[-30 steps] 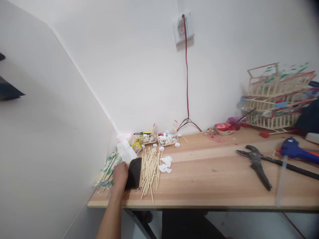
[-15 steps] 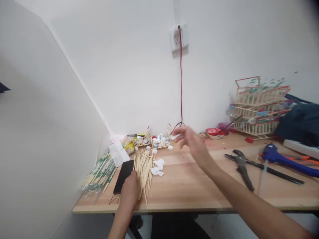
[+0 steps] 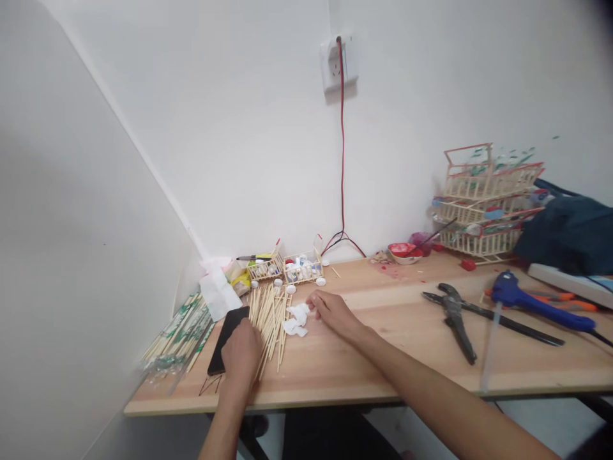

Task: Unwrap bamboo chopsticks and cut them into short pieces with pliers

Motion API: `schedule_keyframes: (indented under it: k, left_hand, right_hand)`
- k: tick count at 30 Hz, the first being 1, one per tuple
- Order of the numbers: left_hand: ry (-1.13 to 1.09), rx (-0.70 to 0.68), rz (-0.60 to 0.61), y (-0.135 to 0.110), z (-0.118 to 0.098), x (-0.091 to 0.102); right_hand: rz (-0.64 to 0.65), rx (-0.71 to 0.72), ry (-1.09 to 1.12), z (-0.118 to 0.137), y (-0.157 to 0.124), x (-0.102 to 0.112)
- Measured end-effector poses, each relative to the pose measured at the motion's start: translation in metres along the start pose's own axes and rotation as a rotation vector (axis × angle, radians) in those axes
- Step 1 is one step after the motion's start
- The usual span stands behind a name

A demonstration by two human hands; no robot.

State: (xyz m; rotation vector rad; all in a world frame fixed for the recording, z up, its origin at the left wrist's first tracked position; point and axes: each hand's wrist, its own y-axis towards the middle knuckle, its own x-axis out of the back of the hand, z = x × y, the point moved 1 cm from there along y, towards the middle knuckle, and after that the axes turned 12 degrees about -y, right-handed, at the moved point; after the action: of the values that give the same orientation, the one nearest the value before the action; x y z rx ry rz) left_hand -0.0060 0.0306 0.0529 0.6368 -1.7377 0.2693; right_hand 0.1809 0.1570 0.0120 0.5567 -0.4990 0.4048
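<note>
My left hand [image 3: 242, 350] rests curled between a black phone [image 3: 220, 358] and a heap of thin wooden sticks [image 3: 271, 319]. It overlaps the phone's right side and the sticks' near ends. Its fingertips are hidden, so anything inside cannot be made out. Low over the tabletop, my right hand [image 3: 334, 311] has its fingers bent and drawn together. The tips lie at the right edge of a crumpled white tissue [image 3: 297, 321]; whether they grip it is unclear. Two small stick-built carts [image 3: 304, 271] with white wheels stand behind the heap.
Packed sticks [image 3: 179, 332] lie at the left by the wall. To the right are pliers [image 3: 457, 326] and a blue glue gun [image 3: 536, 305]. Stacked stick baskets [image 3: 488, 204] and a red-stained bowl [image 3: 405, 253] stand at the back. A cord [image 3: 342, 160] hangs from the wall socket.
My right hand has come down and left from above the table to beside the tissue, its fingers drawing in. My left hand stays by the phone and sticks. The view has shifted slightly.
</note>
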Motion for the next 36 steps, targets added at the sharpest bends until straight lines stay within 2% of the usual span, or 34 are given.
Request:
schedule_keyframes:
  k: [8,13,17,23,28,33,36]
  left_hand:
    - [-0.031,0.058,-0.029,0.010,0.009,0.001]
    - [-0.078,0.009,-0.012,0.008,0.016,0.000]
    - [-0.196,-0.075,-0.056,-0.001,0.022,0.000]
    - [-0.348,-0.072,-0.142,-0.004,0.023,-0.002]
    - [-0.330,-0.055,-0.120,-0.003,0.022,-0.007]
    - [-0.526,-0.104,-0.273,-0.009,0.028,-0.001]
    - [-0.747,-0.087,-0.335,-0.018,0.024,-0.002]
  right_hand:
    - [-0.019,0.020,-0.045,-0.002,0.001,-0.001]
    - [-0.004,-0.010,-0.030,-0.001,0.000,0.000]
    - [-0.008,0.003,-0.065,-0.003,0.001,-0.002]
    - [-0.037,0.003,-0.111,-0.005,0.004,-0.003]
    - [-0.047,0.032,-0.109,-0.007,0.002,-0.004]
    - [-0.038,0.014,-0.025,-0.009,0.004,-0.007]
    - [0.047,-0.035,0.140,-0.005,0.007,-0.008]
